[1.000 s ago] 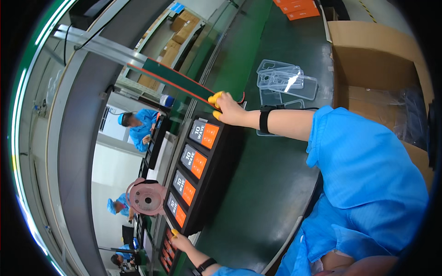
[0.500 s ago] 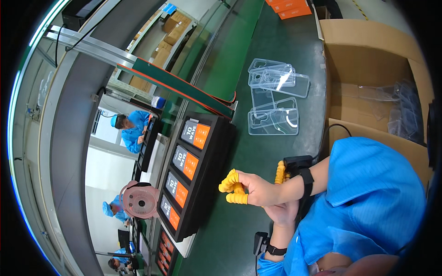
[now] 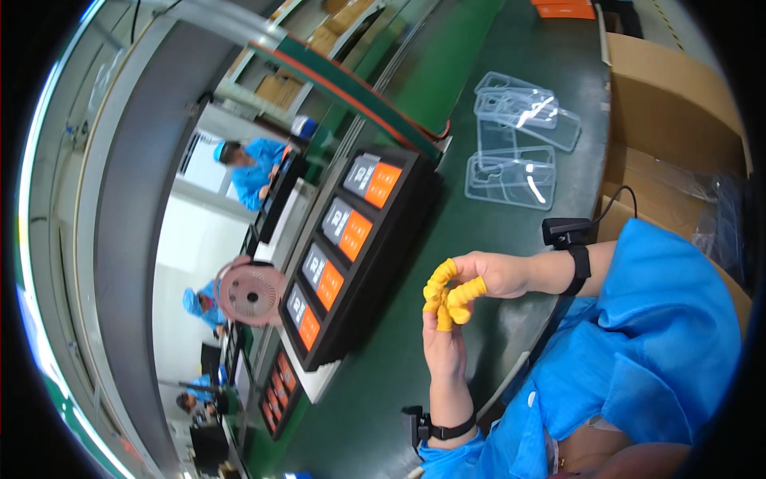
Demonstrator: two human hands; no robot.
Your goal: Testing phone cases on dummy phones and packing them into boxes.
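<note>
While the right hand (image 3: 501, 275) and left hand (image 3: 444, 351) meet above the green table (image 3: 491, 235), yellow finger cots (image 3: 439, 281) cover their fingertips, which bunch against each other. Each grip looks narrow, but the overlapping fingers hide the gap, so I cannot tell whether either one holds anything. A black strap (image 3: 581, 267) circles the right wrist and another strap (image 3: 453, 432) the left, each with a small dark device.

To the left of the hands and apart from them lies a black tray (image 3: 396, 243), with four grey-and-orange boxes (image 3: 348, 228) in a row inside it. Clear cases (image 3: 511, 177) overlap loosely on the table beyond the right hand, near an open carton (image 3: 670, 104) with clear plastic inside. A pink fan (image 3: 249, 294) stands just beside the tray; past it, three people (image 3: 255, 172) in blue are at work.
</note>
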